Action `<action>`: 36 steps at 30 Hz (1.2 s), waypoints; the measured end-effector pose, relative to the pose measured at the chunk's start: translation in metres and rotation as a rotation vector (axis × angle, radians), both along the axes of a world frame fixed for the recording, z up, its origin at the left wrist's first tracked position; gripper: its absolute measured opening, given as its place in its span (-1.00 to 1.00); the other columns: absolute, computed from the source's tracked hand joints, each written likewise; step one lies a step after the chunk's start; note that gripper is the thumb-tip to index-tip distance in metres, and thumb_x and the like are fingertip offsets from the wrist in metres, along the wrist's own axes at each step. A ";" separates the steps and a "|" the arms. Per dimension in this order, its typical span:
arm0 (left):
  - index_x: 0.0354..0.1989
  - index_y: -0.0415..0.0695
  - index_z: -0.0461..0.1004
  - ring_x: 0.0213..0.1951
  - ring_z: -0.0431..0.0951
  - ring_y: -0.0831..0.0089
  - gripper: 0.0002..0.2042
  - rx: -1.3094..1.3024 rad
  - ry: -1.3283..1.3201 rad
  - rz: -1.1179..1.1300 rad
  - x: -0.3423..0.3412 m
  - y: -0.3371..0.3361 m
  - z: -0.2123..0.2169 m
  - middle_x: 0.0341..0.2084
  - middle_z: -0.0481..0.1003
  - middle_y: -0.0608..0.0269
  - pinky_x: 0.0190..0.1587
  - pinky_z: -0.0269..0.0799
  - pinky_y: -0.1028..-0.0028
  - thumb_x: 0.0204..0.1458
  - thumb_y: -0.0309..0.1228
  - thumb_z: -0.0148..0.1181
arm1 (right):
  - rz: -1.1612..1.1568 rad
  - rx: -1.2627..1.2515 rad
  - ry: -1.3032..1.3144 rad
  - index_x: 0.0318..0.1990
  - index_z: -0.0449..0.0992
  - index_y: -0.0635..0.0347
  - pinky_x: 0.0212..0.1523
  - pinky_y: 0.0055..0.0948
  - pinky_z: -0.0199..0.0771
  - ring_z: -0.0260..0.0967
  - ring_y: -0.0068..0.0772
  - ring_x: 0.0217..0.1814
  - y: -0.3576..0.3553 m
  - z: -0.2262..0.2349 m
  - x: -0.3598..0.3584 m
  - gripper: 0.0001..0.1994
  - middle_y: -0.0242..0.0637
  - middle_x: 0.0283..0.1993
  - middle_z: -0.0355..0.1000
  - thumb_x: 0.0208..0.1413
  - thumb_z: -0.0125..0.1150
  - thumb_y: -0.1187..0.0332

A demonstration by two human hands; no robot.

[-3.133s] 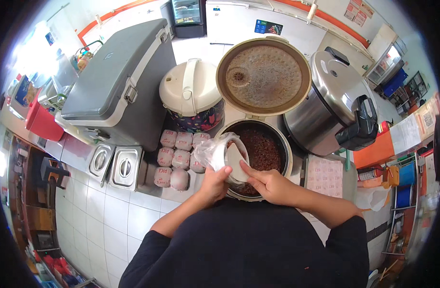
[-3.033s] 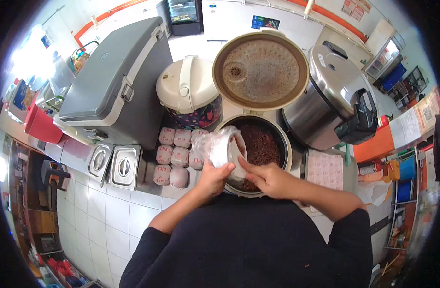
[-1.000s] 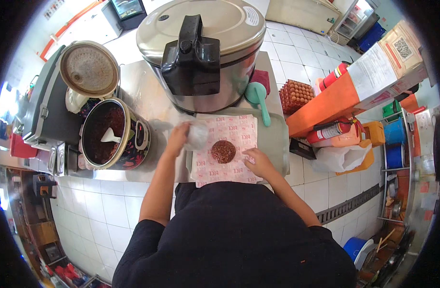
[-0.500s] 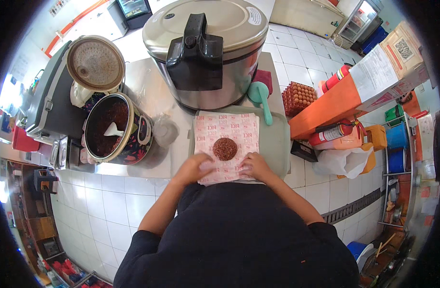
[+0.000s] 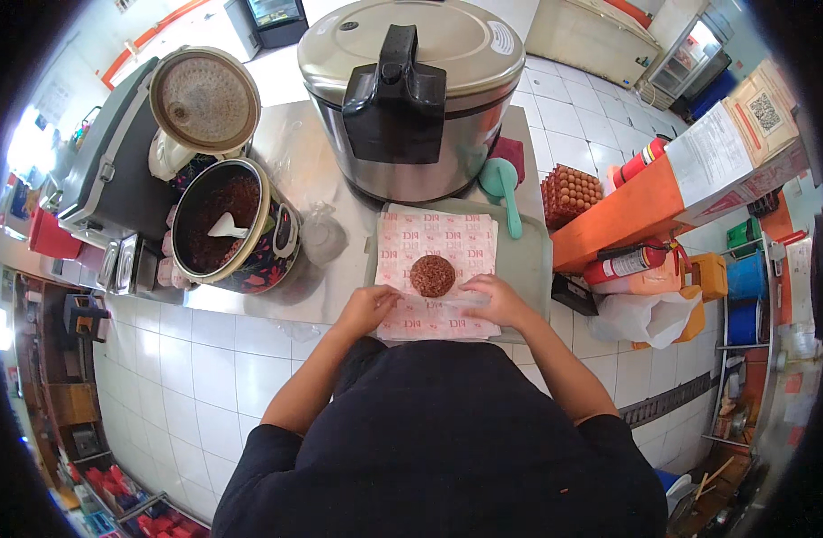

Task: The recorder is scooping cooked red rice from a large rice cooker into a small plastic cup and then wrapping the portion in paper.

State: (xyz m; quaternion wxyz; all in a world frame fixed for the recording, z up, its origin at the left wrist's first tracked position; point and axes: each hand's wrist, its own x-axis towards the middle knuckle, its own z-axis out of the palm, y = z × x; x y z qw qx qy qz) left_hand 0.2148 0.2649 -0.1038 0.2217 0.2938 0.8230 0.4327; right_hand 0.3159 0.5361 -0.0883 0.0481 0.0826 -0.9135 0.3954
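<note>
A round mound of reddish-brown cooked rice (image 5: 432, 276) sits on a stack of printed pink-and-white wrapping paper (image 5: 436, 235), on a grey-green tray (image 5: 530, 269). My left hand (image 5: 366, 309) pinches the near edge of the top sheet, left of the mound. On the other side, my right hand (image 5: 499, 302) grips the same edge. Between them the sheet's near part is raised and folded up against the front of the rice, its pale back showing.
A large steel rice cooker (image 5: 416, 90) stands behind the tray, a green ladle (image 5: 510, 193) beside it. To the left is a flowered pot (image 5: 277, 260) of reddish-brown rice with a white paddle (image 5: 227, 228). Egg trays (image 5: 568, 195) and an orange ledge (image 5: 618, 215) lie right.
Both hands have taken hold of the top sheet's near edge and lifted it up toward the rice. The whole view has shifted slightly.
</note>
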 end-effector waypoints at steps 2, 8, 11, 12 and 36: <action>-0.33 -0.26 0.51 -0.40 0.55 0.26 -0.82 0.007 -0.037 0.072 -0.008 0.009 0.003 -0.44 0.54 0.06 -0.32 0.40 0.42 -0.02 -0.39 0.15 | 0.068 0.012 0.198 -0.39 0.52 0.27 -0.30 -0.31 0.36 0.35 -0.17 -0.37 0.004 0.003 -0.002 -0.83 -0.18 -0.42 0.44 -0.04 0.19 0.33; -0.35 -0.29 0.47 -0.51 0.45 0.44 -0.78 0.148 -0.251 0.217 -0.034 0.033 -0.029 -0.56 0.50 0.06 -0.40 0.35 0.42 0.02 -0.34 0.13 | -0.188 -0.216 -0.491 -0.36 0.46 0.34 -0.32 -0.29 0.36 0.41 -0.15 -0.39 0.020 -0.016 -0.029 -0.73 -0.08 -0.47 0.43 0.03 0.12 0.24; -0.39 -0.31 0.41 -0.53 0.48 0.23 -0.75 0.120 -0.010 0.290 -0.038 0.049 -0.030 -0.59 0.47 -0.04 -0.42 0.35 0.34 0.05 -0.31 0.07 | -0.331 -0.299 -0.463 -0.36 0.46 0.34 -0.35 -0.27 0.37 0.41 -0.07 -0.39 0.025 -0.050 -0.045 -0.72 -0.01 -0.49 0.41 0.07 0.05 0.23; -0.39 -0.33 0.37 -0.50 0.49 0.09 -0.75 0.012 0.068 0.234 -0.040 0.050 -0.033 -0.58 0.45 -0.13 -0.41 0.35 0.26 0.05 -0.33 0.06 | -0.321 -0.178 -0.349 -0.40 0.45 0.34 -0.38 -0.23 0.34 0.39 -0.04 -0.43 0.023 -0.060 -0.047 -0.71 0.02 -0.51 0.40 0.10 0.02 0.23; 0.20 -0.07 0.11 0.28 0.02 0.35 -0.43 -0.134 0.787 -0.555 0.037 0.041 -0.034 0.24 0.06 0.25 0.24 -0.04 0.16 0.02 -0.13 0.03 | 0.038 0.464 -0.051 0.04 0.36 0.04 0.11 -0.19 0.19 0.12 -0.07 0.14 0.014 -0.038 -0.088 -0.20 -0.16 0.09 0.20 -0.56 0.51 0.14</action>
